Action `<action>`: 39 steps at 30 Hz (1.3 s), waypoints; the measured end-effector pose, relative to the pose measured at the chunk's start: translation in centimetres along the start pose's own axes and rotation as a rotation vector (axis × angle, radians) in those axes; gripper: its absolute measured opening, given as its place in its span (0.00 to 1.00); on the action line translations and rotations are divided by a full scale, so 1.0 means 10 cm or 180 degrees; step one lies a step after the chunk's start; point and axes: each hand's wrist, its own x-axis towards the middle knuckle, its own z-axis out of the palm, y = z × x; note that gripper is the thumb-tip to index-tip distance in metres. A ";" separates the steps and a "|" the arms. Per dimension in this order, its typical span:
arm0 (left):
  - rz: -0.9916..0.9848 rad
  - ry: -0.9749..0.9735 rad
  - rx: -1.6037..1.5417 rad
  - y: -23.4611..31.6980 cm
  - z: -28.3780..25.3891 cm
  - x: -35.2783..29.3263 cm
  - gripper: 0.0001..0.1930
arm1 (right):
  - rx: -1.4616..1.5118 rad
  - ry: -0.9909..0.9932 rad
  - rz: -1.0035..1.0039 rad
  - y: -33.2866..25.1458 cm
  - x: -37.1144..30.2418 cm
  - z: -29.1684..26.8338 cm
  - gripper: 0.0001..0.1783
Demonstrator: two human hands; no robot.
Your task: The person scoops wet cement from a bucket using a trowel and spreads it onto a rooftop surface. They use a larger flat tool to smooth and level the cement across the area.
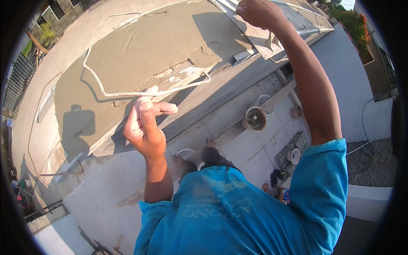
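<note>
My left hand [146,123] is raised at the near edge of the wet concrete, its fingers curled with the thumb against them. A thin bent metal rod [123,94], crusted with pale cement, crosses at its fingertips and appears pinched there. From the hand the rod runs right to a hooked end, and leftward it curves up along the slab. Fresh grey concrete [148,46] lies below it, fairly smooth, with a rough broken strip near the edge. At the upper right my right hand [259,13] is a fist above a pale flat board [259,39]; whatever it grips is hidden.
Below the ledge, a bucket [256,118] with grey mix stands on the tiled floor, near a wooden beam [280,94]. A smaller pail [294,156] and a grey crate [289,146] are farther right. Another bent rod [61,174] sits at the slab's left end.
</note>
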 end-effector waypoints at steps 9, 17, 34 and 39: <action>-0.0277 0.0032 0.0159 0.16 0.09 0.00 0.22 | -0.0369 -0.0524 -0.0454 0.97 -0.14 -0.09 0.17; -0.0321 -0.0043 0.0364 0.24 0.01 -0.02 0.23 | 0.0137 -0.1568 0.0200 -0.80 -0.20 -0.46 0.21; -0.0167 -0.0442 0.0636 0.37 0.12 0.02 0.23 | 0.5043 -0.1720 0.1106 -1.05 -0.45 -0.32 0.24; -0.0058 -0.0509 0.0064 0.44 0.62 0.24 0.20 | 0.2733 0.0317 -0.0369 -0.27 -1.22 -0.80 0.17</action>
